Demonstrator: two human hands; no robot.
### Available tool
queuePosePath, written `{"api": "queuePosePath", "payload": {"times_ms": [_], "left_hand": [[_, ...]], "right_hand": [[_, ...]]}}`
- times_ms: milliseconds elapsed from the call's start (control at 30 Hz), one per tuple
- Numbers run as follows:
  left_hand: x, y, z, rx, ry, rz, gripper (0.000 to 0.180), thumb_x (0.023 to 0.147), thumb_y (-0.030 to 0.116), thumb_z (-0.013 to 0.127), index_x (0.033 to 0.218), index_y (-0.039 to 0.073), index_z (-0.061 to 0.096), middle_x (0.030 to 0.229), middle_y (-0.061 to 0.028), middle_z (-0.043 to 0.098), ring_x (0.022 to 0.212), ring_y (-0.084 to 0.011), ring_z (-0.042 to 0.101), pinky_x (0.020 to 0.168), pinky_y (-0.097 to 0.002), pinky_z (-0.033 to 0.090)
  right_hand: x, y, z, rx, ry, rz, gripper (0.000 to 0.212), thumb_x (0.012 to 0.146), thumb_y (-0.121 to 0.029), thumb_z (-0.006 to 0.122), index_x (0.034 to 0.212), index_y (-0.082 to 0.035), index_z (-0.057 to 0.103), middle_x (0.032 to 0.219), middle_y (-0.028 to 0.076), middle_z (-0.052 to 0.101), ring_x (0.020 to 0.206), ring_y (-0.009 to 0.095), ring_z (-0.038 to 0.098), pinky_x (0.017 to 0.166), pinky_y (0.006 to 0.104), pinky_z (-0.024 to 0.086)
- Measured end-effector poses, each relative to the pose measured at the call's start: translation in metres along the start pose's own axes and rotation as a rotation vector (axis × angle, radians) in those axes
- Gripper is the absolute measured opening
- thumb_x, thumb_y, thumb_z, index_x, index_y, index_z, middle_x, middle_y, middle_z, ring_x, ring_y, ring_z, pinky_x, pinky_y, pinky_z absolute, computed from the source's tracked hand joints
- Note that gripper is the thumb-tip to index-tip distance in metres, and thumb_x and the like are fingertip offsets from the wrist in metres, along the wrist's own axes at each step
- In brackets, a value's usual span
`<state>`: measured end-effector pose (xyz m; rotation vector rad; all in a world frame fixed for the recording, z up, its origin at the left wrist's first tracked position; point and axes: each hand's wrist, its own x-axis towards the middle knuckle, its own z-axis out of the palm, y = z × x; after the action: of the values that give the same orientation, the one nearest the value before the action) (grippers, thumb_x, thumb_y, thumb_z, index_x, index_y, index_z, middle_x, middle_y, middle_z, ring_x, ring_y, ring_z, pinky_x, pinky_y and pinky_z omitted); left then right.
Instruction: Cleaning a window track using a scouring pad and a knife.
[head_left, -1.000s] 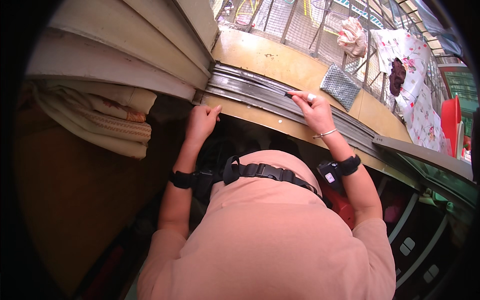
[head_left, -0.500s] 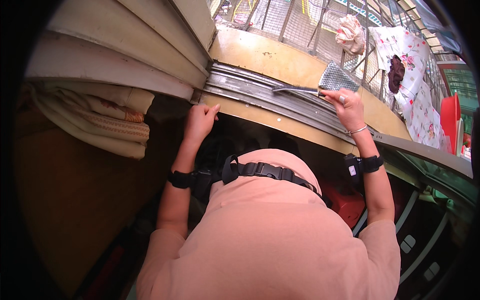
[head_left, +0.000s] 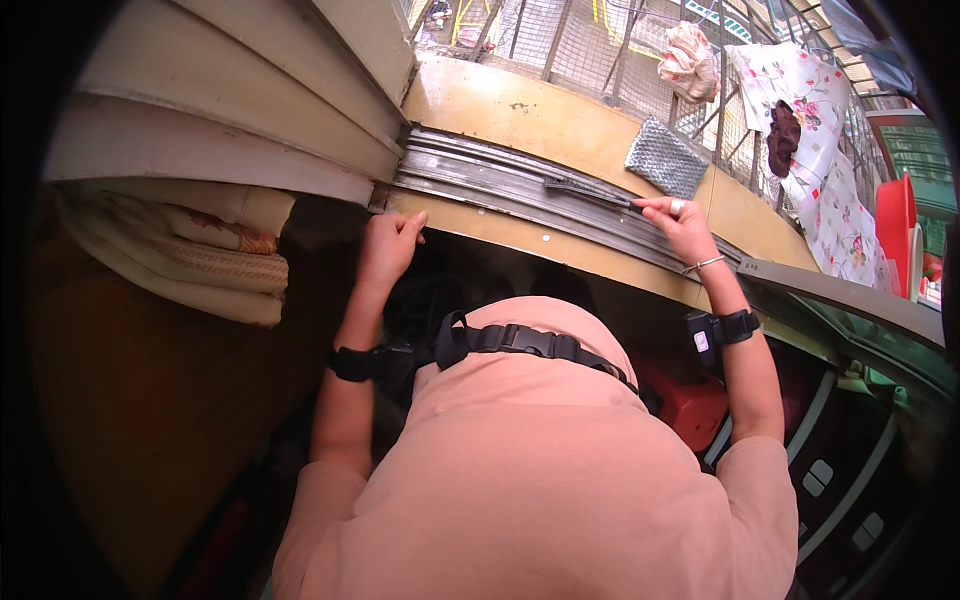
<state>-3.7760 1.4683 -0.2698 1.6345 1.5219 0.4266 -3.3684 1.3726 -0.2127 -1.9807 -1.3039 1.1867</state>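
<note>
My right hand (head_left: 682, 232), with a ring on a finger and a bangle at the wrist, pinches the handle end of a slim dark brush (head_left: 590, 191). The brush lies low along the metal sliding-window track (head_left: 475, 172), its far end pointing left. My left hand (head_left: 391, 246) is a loose fist with the thumb up, by the inner sill edge at the track's left end; nothing shows in it. On the yellowish outer sill (head_left: 540, 106), beyond my right hand, rests a grey textured pad (head_left: 667, 160).
Folded cream curtain fabric (head_left: 215, 250) hangs at the left. Past the sill is a metal window cage (head_left: 580, 50) with a bunched cloth (head_left: 690, 62), a floral sheet (head_left: 845, 210) and a red basin (head_left: 897, 235). A window frame (head_left: 850, 305) runs along the right.
My right hand has come down slightly toward the track, and the brush lies flatter, uncovering more of the grey pad. My left hand stays a fist; the whole view has shifted a little.
</note>
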Motion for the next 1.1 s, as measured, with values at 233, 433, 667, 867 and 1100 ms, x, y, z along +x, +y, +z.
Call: {"api": "queuePosePath", "payload": {"times_ms": [233,433,667,867,1100], "left_hand": [[0.001,0.003,0.0,0.011,-0.007,-0.019,0.043,0.084,0.036,0.062,0.06,0.0,0.064,0.051,-0.016,0.054,0.046,-0.0222,0.053,0.05,-0.0353,0.04],[0.006,0.002,0.003,0.033,-0.012,0.004,0.043,0.084,0.035,0.063,0.06,0.0,0.064,0.051,-0.0163,0.054,0.047,-0.0224,0.054,0.049,-0.0353,0.04],[0.0,0.002,0.002,-0.007,0.002,0.024,0.043,0.084,0.035,0.062,0.06,0.0,0.063,0.052,-0.0175,0.054,0.048,-0.0243,0.055,0.049,-0.0361,0.04],[0.001,-0.005,0.007,0.013,0.021,0.002,0.044,0.084,0.036,0.062,0.06,-0.001,0.063,0.052,-0.0167,0.054,0.047,-0.0229,0.054,0.049,-0.0357,0.039],[0.001,-0.001,0.006,-0.006,0.019,0.011,0.043,0.084,0.034,0.062,0.06,-0.001,0.063,0.051,-0.0162,0.053,0.047,-0.0225,0.054,0.049,-0.0356,0.039]], "right_hand": [[-0.004,-0.01,0.001,0.125,0.301,-0.353,0.017,0.088,-0.009,0.062,0.1,-0.001,0.069,0.08,-0.001,0.067,0.074,0.003,0.054,0.069,0.0201,0.043],[-0.029,0.033,-0.011,0.106,0.085,-0.016,0.016,0.089,-0.01,0.061,0.1,-0.002,0.07,0.081,-0.004,0.065,0.073,0.002,0.052,0.067,0.0188,0.042],[0.01,-0.007,0.036,-0.116,0.193,-0.096,0.018,0.086,-0.015,0.064,0.1,-0.005,0.07,0.072,0.001,0.066,0.068,0.003,0.053,0.063,0.0208,0.043],[0.005,-0.016,0.017,0.302,0.284,-0.181,0.017,0.088,-0.009,0.063,0.101,-0.002,0.069,0.077,-0.008,0.061,0.064,-0.001,0.044,0.057,0.0161,0.034],[-0.021,0.018,0.005,0.156,0.064,-0.031,0.016,0.088,-0.011,0.062,0.1,-0.002,0.07,0.072,-0.009,0.058,0.062,0.0,0.042,0.055,0.0167,0.033]]}}
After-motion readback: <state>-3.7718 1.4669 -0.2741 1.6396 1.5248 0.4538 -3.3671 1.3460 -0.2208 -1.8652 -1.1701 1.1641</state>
